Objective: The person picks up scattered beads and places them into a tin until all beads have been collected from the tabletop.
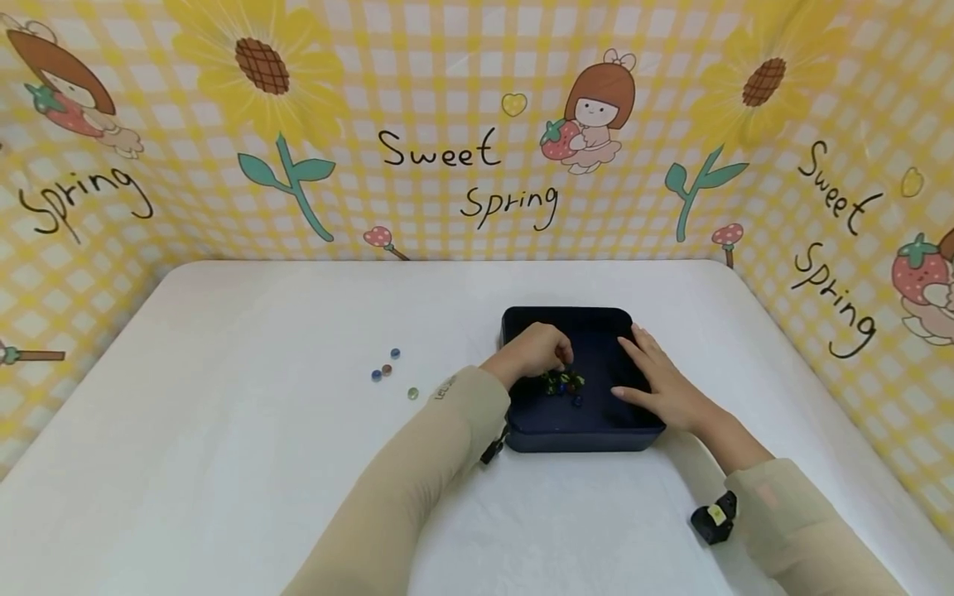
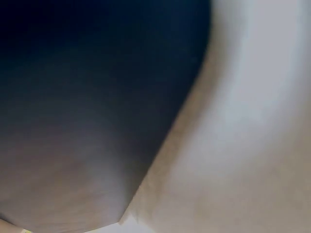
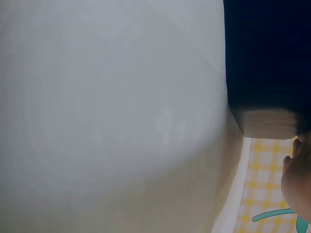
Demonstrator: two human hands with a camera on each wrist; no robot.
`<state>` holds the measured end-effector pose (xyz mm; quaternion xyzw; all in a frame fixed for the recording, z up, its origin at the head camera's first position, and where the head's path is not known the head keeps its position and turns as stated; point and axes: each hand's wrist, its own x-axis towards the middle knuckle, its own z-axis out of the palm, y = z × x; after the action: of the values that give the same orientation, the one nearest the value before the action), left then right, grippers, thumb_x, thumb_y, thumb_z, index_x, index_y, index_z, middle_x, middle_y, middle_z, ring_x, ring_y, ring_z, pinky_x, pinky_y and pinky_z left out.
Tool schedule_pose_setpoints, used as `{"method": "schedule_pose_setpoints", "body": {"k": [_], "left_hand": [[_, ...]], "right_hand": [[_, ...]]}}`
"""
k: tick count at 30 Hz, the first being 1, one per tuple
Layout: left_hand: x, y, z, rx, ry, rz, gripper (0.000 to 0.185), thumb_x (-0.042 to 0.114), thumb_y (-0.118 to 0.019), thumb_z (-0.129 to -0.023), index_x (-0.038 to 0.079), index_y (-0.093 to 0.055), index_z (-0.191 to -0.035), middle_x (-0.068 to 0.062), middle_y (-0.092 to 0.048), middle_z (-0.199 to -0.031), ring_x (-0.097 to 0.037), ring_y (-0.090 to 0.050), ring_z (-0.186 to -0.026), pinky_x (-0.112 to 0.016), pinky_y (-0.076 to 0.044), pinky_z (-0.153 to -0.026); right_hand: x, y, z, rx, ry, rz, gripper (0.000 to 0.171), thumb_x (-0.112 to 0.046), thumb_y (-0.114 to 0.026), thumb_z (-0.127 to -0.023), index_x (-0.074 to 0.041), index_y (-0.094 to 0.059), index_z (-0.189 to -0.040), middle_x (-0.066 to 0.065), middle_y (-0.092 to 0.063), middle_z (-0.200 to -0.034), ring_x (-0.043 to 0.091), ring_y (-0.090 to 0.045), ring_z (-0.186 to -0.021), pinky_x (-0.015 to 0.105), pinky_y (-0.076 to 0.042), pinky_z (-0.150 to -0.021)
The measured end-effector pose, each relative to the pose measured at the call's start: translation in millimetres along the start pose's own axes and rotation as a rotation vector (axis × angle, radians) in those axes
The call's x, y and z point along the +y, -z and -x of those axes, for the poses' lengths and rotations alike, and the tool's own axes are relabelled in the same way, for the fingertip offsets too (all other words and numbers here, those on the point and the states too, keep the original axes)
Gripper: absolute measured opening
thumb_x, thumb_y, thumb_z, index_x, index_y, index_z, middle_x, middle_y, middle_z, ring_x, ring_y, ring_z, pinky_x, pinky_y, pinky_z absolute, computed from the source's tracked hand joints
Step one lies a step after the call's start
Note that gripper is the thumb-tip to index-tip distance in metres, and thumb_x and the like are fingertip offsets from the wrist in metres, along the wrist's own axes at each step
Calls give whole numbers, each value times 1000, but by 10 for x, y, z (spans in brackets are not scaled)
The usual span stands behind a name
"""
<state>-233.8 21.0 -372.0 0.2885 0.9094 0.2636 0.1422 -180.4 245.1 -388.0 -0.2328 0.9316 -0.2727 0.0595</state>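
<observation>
A dark blue rectangular box [image 1: 589,441] with low walls stands on the white table. Several marbles [image 1: 564,384], yellow-green and blue ones among them, lie together inside toward its left. My left hand [image 1: 538,349] reaches over the left wall, fingers bent down just above these marbles; whether a marble is between the fingertips is hidden. On the right wall rests my right hand [image 1: 666,387], its fingers spread and the thumb extending over the inside. The left wrist view shows mostly blurred dark box wall; the right wrist view catches the box's outer side and part of the right hand [image 3: 297,182].
Several loose marbles [image 1: 387,370], blue, brownish and pale green, lie on the white table [image 1: 224,414] left of the box. A yellow checked cloth [image 1: 440,74] with printed flowers walls in the back and sides.
</observation>
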Motion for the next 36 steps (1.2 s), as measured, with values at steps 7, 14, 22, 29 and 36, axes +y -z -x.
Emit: {"method": "schedule_pose_setpoints", "body": {"k": [7,14,22,29,36], "left_hand": [[8,-10,1,-7,9,3,15,0,-57,-82,8,-65,-92,-1,-59,-84,-12,-54,-77,-18,-44,-64],[7,-18,5,-17,20,-50,19,-1,-55,-82,9,-65,-95,-2,-60,-91,-12,-55,-81,-18,-44,-63],[8,-18,7,-12,0,-95,18,1,-57,-81,10,-65,-96,-2,-60,-94,-13,-54,-86,-18,-44,-67],[-12,-2,14,81,-15,28,21,6,-58,-82,10,-62,-103,-1,-60,-99,-11,-55,-90,-16,-44,-70],[35,35,84,132,9,194,25,10,-59,-82,10,-60,-107,-1,-59,-104,-8,-54,-93,-15,-44,-71]], "right_hand": [[11,-5,-3,5,8,4,76,-39,-51,-85,-7,-9,-139,12,8,-142,28,9,-128,56,-6,-97],[4,-3,0,0,4,-6,76,-39,-51,-85,-6,-9,-139,12,9,-142,29,9,-128,57,-7,-97],[2,-1,2,3,5,0,76,-39,-51,-85,-7,-9,-139,13,8,-142,29,8,-128,56,-7,-97],[-8,4,5,-2,0,4,76,-40,-50,-85,-8,-9,-139,13,8,-142,30,8,-128,56,-6,-97],[-18,5,5,2,5,14,75,-39,-51,-85,-6,-10,-139,14,7,-142,32,7,-128,57,-6,-97]]}}
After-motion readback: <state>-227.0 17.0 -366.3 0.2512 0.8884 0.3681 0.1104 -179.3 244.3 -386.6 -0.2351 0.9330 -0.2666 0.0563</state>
